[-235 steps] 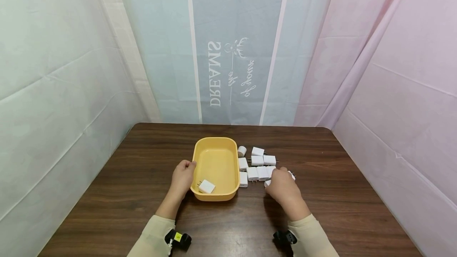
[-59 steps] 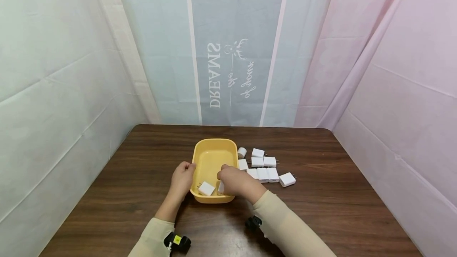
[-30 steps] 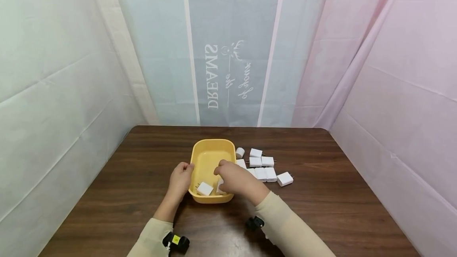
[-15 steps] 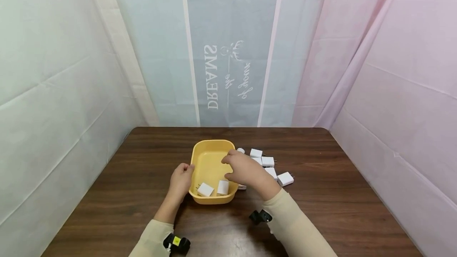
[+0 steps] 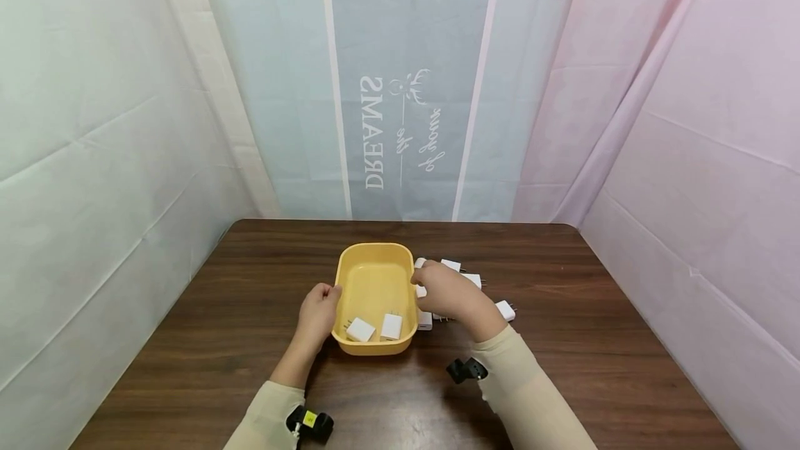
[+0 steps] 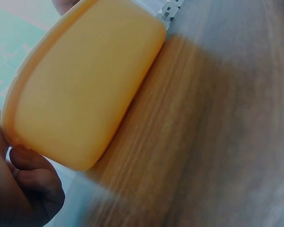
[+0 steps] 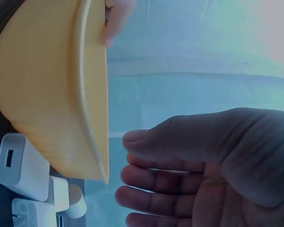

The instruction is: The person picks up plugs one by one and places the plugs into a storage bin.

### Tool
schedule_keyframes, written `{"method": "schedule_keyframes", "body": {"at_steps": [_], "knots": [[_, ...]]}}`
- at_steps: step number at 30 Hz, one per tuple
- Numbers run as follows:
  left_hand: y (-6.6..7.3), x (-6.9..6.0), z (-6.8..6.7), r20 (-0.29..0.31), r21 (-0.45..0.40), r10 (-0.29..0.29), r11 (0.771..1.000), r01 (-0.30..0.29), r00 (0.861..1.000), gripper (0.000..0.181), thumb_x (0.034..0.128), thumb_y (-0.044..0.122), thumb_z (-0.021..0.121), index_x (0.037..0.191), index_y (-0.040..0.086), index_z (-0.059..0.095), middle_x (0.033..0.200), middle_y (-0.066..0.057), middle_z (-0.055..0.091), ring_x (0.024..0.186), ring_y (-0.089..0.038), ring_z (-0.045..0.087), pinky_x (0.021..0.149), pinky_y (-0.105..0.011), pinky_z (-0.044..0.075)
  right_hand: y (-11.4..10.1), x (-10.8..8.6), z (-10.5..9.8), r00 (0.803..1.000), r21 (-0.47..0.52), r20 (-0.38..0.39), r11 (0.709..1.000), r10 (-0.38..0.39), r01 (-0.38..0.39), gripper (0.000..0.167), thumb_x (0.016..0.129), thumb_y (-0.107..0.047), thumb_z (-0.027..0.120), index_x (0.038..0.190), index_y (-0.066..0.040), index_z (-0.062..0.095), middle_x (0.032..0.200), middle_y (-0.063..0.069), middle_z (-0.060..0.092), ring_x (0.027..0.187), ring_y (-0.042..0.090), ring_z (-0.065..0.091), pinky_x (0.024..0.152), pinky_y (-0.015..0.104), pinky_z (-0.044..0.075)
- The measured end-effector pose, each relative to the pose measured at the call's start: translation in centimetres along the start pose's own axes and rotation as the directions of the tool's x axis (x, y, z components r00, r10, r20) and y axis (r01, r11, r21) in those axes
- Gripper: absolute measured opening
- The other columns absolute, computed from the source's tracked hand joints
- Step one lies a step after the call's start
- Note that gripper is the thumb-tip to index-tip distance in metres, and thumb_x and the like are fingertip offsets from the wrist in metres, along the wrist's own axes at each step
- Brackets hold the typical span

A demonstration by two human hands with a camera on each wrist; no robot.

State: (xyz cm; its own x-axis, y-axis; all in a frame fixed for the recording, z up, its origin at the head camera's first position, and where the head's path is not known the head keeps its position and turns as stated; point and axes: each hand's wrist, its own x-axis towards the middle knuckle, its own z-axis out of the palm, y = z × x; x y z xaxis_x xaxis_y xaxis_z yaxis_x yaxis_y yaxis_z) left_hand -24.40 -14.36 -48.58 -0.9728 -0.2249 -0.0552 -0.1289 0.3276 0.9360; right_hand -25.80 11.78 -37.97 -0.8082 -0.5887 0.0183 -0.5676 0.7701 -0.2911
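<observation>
A yellow rectangular tub (image 5: 376, 290) stands on the table with two white plug adapters, one (image 5: 360, 330) at its near left and another (image 5: 391, 326) at its near right. My left hand (image 5: 318, 311) grips the tub's left rim; the left wrist view shows thumb and curled fingers at the tub's edge (image 6: 19, 94). My right hand (image 5: 453, 294) hovers by the tub's right rim, over white adapters. In the right wrist view that hand (image 7: 194, 165) has its fingers extended and holds nothing, beside the tub wall (image 7: 42, 75) and a white adapter (image 7: 21, 165).
Several white adapters lie right of the tub, partly hidden by the right hand, including one at the back (image 5: 451, 265) and one farther right (image 5: 505, 310). Fabric curtains (image 5: 287, 89) stand behind and beside the wooden table (image 5: 562, 353).
My right hand let go of a white adapter inside the tub, beside the first one, and moved right and out over the rim. My left hand has stayed on the tub's left rim.
</observation>
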Motion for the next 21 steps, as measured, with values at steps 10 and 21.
{"method": "schedule_keyframes", "body": {"at_steps": [10, 21], "knots": [[0.1, 0.1, 0.0, 0.000, -0.006, 0.011, 1.000, -0.011, 1.000, 0.031, 0.1076, 0.031, 0.050, 0.099, 0.002, 0.058, 0.080, -0.008, 0.055, 0.066, -0.019, 0.055, 0.057, -0.030, 0.048, 1.0, 0.4, 0.9, 0.995, 0.008, 0.082, 0.999, 0.049, -0.050, 0.018, 0.075, 0.007, 0.071, 0.078, -0.010, 0.071, 0.065, -0.005, 0.047, 0.061, 0.014, 0.039, 0.055, 0.029, 0.037], [0.2, 0.1, -0.1, -0.001, 0.007, 0.007, 1.000, -0.007, 1.000, 0.031, 0.1078, 0.031, 0.050, 0.098, 0.003, 0.058, 0.078, -0.007, 0.053, 0.066, -0.019, 0.053, 0.058, -0.030, 0.046, 2.3, 1.0, 2.4, 0.991, 0.050, 0.135, 0.998, 0.024, -0.031, 0.017, 0.075, 0.005, 0.073, 0.073, -0.011, 0.069, 0.059, -0.007, 0.035, 0.057, 0.014, 0.030, 0.051, 0.029, 0.030]]}}
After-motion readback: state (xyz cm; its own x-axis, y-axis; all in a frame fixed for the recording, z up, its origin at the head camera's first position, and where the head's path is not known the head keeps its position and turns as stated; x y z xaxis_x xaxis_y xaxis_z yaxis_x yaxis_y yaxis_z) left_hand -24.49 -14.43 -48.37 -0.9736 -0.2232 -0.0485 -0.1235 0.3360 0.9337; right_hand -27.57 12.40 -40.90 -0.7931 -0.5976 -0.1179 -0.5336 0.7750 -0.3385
